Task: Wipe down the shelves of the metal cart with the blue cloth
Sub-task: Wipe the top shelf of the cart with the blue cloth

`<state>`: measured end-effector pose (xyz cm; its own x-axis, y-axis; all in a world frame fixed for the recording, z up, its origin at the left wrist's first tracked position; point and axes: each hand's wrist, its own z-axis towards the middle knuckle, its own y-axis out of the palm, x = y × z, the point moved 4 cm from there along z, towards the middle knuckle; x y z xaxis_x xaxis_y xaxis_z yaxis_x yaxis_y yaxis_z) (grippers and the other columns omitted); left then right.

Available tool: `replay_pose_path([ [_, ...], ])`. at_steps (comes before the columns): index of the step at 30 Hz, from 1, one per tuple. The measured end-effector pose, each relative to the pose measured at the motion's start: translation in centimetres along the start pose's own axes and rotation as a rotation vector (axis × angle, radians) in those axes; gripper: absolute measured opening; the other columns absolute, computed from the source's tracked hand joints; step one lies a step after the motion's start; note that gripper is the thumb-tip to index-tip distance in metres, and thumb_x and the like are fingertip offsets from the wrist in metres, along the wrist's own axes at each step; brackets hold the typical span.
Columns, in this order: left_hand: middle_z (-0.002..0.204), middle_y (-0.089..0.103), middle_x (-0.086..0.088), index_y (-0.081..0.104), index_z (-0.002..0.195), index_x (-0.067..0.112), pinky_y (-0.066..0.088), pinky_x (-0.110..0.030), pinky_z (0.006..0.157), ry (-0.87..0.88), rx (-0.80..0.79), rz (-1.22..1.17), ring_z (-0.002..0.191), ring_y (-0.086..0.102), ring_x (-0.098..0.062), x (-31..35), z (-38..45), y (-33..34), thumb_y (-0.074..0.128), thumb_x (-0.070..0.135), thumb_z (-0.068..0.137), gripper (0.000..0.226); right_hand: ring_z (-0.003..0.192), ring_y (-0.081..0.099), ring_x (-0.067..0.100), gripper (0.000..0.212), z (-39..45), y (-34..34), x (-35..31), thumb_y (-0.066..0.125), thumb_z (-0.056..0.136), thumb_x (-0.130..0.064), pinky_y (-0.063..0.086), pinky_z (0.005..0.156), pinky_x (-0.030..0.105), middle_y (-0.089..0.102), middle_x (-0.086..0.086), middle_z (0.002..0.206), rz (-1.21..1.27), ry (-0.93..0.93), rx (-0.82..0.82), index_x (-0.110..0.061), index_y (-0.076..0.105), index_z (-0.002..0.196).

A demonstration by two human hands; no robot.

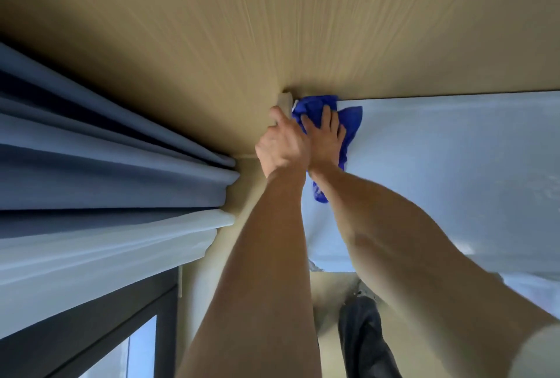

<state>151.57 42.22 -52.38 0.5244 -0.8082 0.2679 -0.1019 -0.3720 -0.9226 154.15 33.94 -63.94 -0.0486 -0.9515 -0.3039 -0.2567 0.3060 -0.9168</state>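
Pressing the blue cloth (pixel 325 114) flat with the straight fingers of my right hand (pixel 324 138), I worked the far left corner of the pale shelf (pixel 454 150); my left hand (pixel 283 144) gripped the corner post (pixel 285 105). No writing was readable.

wall (pixel 212 44) hard against shelf (pixel 454 165) – curtains (pixel 106 180) crowding left
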Motion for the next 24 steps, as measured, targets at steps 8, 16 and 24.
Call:
replay_pose_path([
  [8, 0.1, 0.067, -0.019, 0.034, 0.129, 0.004, 0.036, -0.04, 0.067, 0.046, 0.023, -0.009, 0.088, 0.065, -0.039, -0.1, -0.9, -0.7, 0.028, 0.022, 0.101, 0.034, 0.131, 0.05, 0.039, 0.033, -26.5, 3.6, 5.0, 0.056, 0.087, -0.034, 0.04, 0.104, 0.055, 0.052, 0.019, 0.143, 0.015, -0.119, -0.023, -0.022, 0.07, 0.115],
  [16, 0.102, 0.067, -0.02, 0.033, 0.133, 0.003, 0.038, -0.039, 0.069, 0.048, 0.057, 0.007, 0.091, 0.065, -0.04, -0.2, -0.3, 0.1, 0.027, 0.023, 0.101, 0.039, 0.129, 0.048, 0.04, 0.039, -14.3, 1.9, 7.3, 0.048, 0.091, -0.041, 0.042, 0.101, 0.057, 0.048, 0.02, 0.144, -0.064, -0.097, 0.096, -0.026, 0.067, 0.122],
  [24, 0.108, 0.066, -0.018, 0.033, 0.131, 0.002, 0.04, -0.039, 0.071, 0.054, 0.047, 0.03, 0.096, 0.064, -0.038, 0.1, -0.6, 0.0, 0.031, 0.02, 0.101, 0.035, 0.143, 0.032, 0.036, 0.055, -15.0, 2.1, 2.6, 0.029, 0.092, -0.048, 0.024, 0.114, 0.057, 0.038, 0.018, 0.154, -0.002, -0.02, 0.118, -0.024, 0.061, 0.13],
])
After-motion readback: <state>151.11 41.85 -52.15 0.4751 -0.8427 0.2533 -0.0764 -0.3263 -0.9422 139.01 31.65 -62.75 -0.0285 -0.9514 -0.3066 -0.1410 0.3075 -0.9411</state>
